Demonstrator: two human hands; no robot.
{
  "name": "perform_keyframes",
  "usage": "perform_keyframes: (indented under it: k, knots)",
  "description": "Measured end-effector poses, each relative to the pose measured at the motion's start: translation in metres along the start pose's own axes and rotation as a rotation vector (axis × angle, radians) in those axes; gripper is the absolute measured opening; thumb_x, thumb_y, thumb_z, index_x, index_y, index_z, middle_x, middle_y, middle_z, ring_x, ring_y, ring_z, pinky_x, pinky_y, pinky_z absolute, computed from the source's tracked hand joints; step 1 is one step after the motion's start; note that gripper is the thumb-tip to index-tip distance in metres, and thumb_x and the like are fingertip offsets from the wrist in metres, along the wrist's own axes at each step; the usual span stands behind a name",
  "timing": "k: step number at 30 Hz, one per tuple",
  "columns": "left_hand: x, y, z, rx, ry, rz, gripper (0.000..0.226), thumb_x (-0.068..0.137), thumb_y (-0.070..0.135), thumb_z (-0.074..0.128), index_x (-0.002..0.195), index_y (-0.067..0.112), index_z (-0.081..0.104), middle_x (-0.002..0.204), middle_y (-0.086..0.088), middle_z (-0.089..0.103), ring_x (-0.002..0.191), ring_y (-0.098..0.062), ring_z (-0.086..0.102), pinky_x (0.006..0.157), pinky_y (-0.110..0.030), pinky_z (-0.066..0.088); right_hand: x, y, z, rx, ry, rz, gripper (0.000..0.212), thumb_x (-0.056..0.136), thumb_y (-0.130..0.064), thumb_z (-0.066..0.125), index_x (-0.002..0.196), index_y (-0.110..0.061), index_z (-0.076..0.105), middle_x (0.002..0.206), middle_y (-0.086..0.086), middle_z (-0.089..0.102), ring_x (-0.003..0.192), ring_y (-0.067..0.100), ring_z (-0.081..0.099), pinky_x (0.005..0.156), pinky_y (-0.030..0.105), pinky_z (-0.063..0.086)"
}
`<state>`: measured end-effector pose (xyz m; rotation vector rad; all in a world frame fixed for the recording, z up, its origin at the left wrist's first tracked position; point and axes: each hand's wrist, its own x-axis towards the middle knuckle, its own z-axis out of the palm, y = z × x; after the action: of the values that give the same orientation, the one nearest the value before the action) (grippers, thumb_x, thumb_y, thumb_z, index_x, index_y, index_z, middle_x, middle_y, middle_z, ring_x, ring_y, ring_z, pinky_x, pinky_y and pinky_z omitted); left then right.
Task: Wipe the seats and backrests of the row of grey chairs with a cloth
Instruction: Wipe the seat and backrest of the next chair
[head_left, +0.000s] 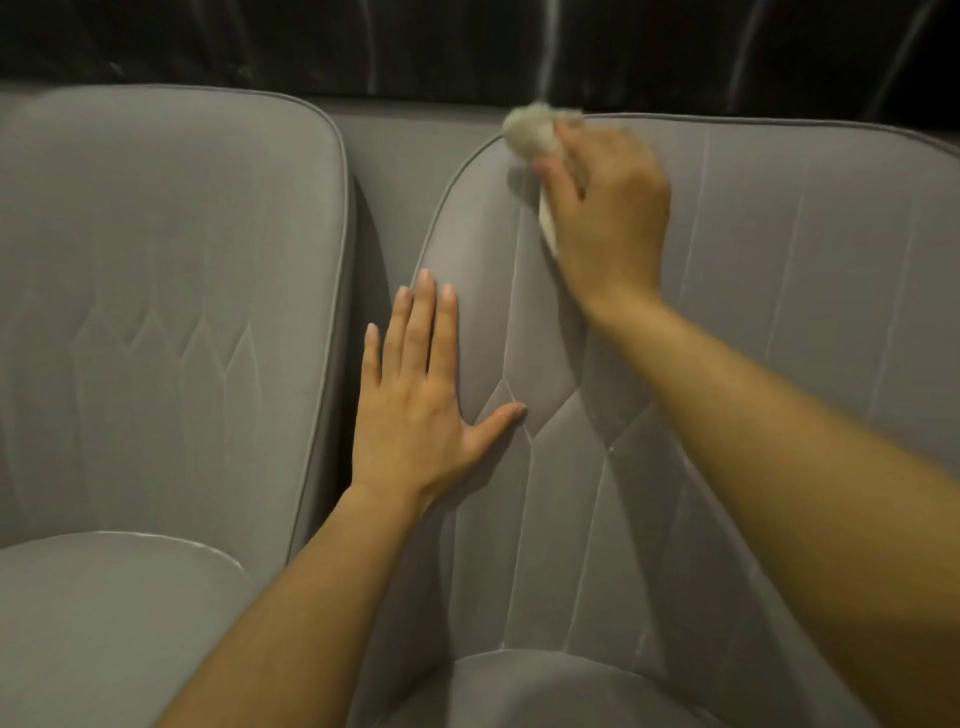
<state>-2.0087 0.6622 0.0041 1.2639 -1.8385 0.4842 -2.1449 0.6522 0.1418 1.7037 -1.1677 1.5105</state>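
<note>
Two grey upholstered chairs stand side by side. The right chair's backrest (779, 291) fills the middle and right of the view. My right hand (608, 208) grips a bunched pale cloth (530, 132) and presses it against the top left corner of that backrest; the hand is motion-blurred. My left hand (415, 395) lies flat with straight fingers on the left edge of the same backrest, lower down. The right chair's seat (535, 691) shows at the bottom. The left chair's backrest (171, 291) and its seat (104, 623) are at the left, untouched.
A dark glossy wall (311, 41) with pale streaks runs behind the chairs. A narrow dark gap (371, 249) separates the two backrests, with a grey panel (415, 140) visible behind it.
</note>
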Motion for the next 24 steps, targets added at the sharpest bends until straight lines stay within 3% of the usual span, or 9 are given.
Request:
perform_keyframes:
  k: [2,5,10,12,14,18,21,24]
  knots:
    - [-0.002,-0.002,0.003,0.007,0.018,0.005,0.105,0.081,0.074,0.043,0.148,0.017,-0.014,0.156,-0.002,-0.013,0.146,-0.018,-0.010,0.118,-0.043,0.001,0.032,0.008,0.009,-0.109,-0.035,0.061,0.033,0.096,-0.036,0.045,0.121,-0.020,0.059,0.115,0.001,0.061,0.103,0.017,0.051,0.079,0.018,0.034]
    - [-0.003,-0.002,0.005,-0.010,0.054,0.017,0.104,0.080,0.072,0.042,0.150,0.014,-0.008,0.157,-0.003,-0.008,0.147,-0.019,-0.005,0.118,-0.045,0.006,0.024,0.006,0.022,-0.214,-0.078,0.003,0.033,0.097,-0.038,0.041,0.120,-0.022,0.058,0.116,-0.001,0.060,0.104,0.017,0.048,0.075,0.018,0.030]
    - [-0.006,-0.001,0.007,0.010,0.051,0.032,0.104,0.081,0.068,0.049,0.150,0.009,-0.002,0.158,-0.007,-0.003,0.147,-0.024,0.000,0.118,-0.048,0.011,-0.063,-0.006,0.016,-0.018,-0.128,-0.077,0.034,0.095,-0.029,0.049,0.121,-0.010,0.061,0.115,0.007,0.064,0.097,0.025,0.055,0.082,0.025,0.036]
    - [-0.006,0.000,0.006,0.040,0.034,0.016,0.106,0.081,0.069,0.049,0.150,0.011,-0.007,0.157,-0.006,-0.008,0.147,-0.023,-0.003,0.118,-0.048,0.009,-0.070,-0.008,0.008,0.052,-0.134,-0.078,0.032,0.093,-0.026,0.055,0.118,-0.009,0.063,0.112,0.007,0.065,0.095,0.025,0.057,0.080,0.020,0.034]
    - [-0.006,0.001,0.005,0.053,0.020,0.001,0.105,0.081,0.071,0.044,0.150,0.013,-0.009,0.157,-0.004,-0.011,0.147,-0.021,-0.008,0.119,-0.047,0.005,-0.055,-0.007,-0.002,0.077,-0.102,-0.086,0.030,0.091,-0.027,0.056,0.115,-0.011,0.065,0.109,0.007,0.066,0.094,0.024,0.056,0.081,0.024,0.038]
    - [-0.006,0.000,0.005,0.050,0.023,-0.007,0.102,0.081,0.074,0.036,0.150,0.015,-0.010,0.157,-0.002,-0.012,0.146,-0.017,-0.011,0.119,-0.043,0.001,0.004,0.018,-0.021,-0.045,0.049,0.007,0.033,0.095,-0.034,0.046,0.118,-0.014,0.061,0.114,0.005,0.061,0.100,0.021,0.052,0.081,0.024,0.037]
    - [-0.005,0.001,0.005,0.055,0.045,0.007,0.100,0.081,0.073,0.036,0.150,0.016,-0.009,0.157,-0.003,-0.010,0.146,-0.018,-0.008,0.119,-0.045,0.005,0.021,0.040,-0.021,-0.247,-0.029,0.033,0.036,0.097,-0.037,0.040,0.120,-0.016,0.058,0.117,0.005,0.059,0.104,0.020,0.049,0.083,0.023,0.033]
    - [-0.006,0.001,0.005,0.047,0.051,0.008,0.102,0.081,0.071,0.039,0.151,0.011,-0.005,0.157,-0.004,-0.006,0.146,-0.021,-0.003,0.118,-0.046,0.007,-0.021,0.035,-0.008,-0.228,-0.087,-0.016,0.032,0.096,-0.028,0.045,0.112,-0.008,0.062,0.111,0.012,0.061,0.098,0.027,0.053,0.082,0.031,0.036]
